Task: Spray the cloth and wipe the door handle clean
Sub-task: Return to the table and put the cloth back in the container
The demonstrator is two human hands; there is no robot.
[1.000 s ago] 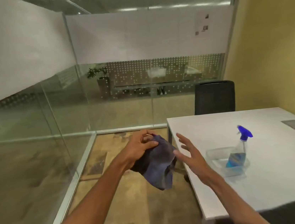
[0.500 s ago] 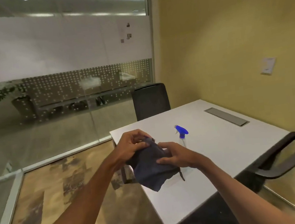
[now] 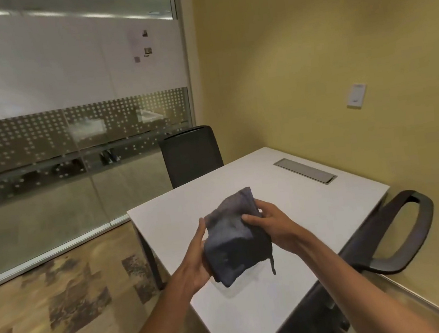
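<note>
A dark blue-grey cloth [image 3: 235, 239] is held bunched up in front of me, above the near part of the white table [image 3: 315, 210]. My left hand [image 3: 196, 260] grips its left side from below. My right hand [image 3: 271, 222] holds its right side with the fingers pressed on the top. A loose cord hangs from the cloth's lower right corner. The spray bottle is hidden behind the cloth and hands. No door handle is in view.
A black chair [image 3: 192, 155] stands at the table's far end, and another chair's armrest [image 3: 403, 229] curves at the right edge. A grey cable flap [image 3: 306, 171] is set into the tabletop. Glass wall [image 3: 47, 173] on the left, yellow wall [image 3: 337, 55] on the right, patterned carpet [image 3: 64, 310] below.
My view has swung to the right toward the table. My right hand came onto the cloth, and both hands have raised it over the table, covering the spray bottle.
</note>
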